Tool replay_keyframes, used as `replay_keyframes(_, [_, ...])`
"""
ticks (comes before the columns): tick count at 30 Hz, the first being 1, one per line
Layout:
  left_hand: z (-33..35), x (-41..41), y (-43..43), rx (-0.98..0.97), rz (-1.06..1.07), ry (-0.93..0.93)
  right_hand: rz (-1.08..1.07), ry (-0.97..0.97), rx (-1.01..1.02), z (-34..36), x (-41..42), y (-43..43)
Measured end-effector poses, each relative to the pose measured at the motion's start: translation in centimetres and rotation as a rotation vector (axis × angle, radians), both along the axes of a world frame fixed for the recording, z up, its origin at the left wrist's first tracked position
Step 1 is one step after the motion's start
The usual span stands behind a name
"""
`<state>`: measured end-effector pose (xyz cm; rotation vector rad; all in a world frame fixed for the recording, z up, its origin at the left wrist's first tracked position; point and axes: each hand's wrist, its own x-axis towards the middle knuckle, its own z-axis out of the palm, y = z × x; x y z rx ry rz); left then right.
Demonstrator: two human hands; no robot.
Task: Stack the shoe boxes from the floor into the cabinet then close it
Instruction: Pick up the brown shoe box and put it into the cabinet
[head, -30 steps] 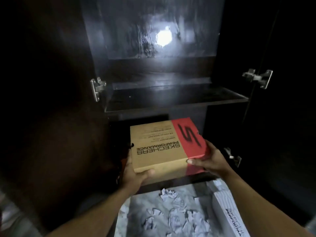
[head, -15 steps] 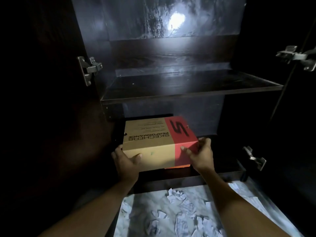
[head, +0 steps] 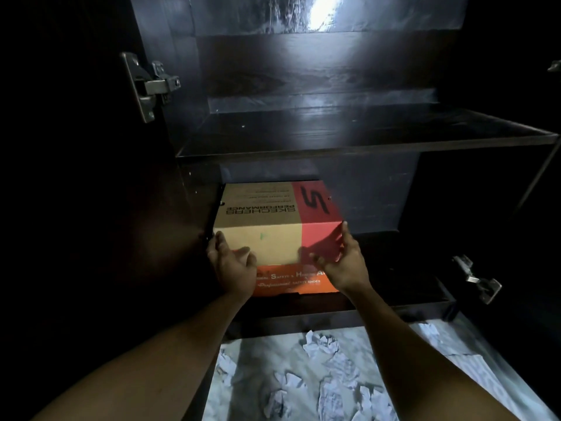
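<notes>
Dim; one light glares off the far cabinet back wall (head: 318,22). Left and right sides fall black. The right hand (head: 344,267) shadows the shoe box (head: 264,238); edges bow.

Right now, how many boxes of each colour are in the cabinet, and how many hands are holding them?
Tan-and-red box: 1
Orange box: 1
Hands: 2, the left hand and the right hand, both on the tan-and-red box
Total: 4
</notes>
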<state>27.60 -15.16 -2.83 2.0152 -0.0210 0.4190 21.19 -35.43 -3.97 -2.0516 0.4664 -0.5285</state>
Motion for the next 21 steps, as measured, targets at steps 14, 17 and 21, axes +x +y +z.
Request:
replay_keyframes(14, [0.8,0.1,0.0,0.063,-0.1,0.151,0.092,-0.019,0.133,0.2,1.6,-1.3])
replay_keyframes(17, [1.8,-0.6,-0.1,0.097,-0.126,0.148,0.119,-0.006,0.147,-1.4,2.2,-3.6])
replay_keyframes(21, [5.4,-3.2,-0.6,0.289,-0.242,0.161,0.023,0.041,0.083,5.6,-3.4,-1.9])
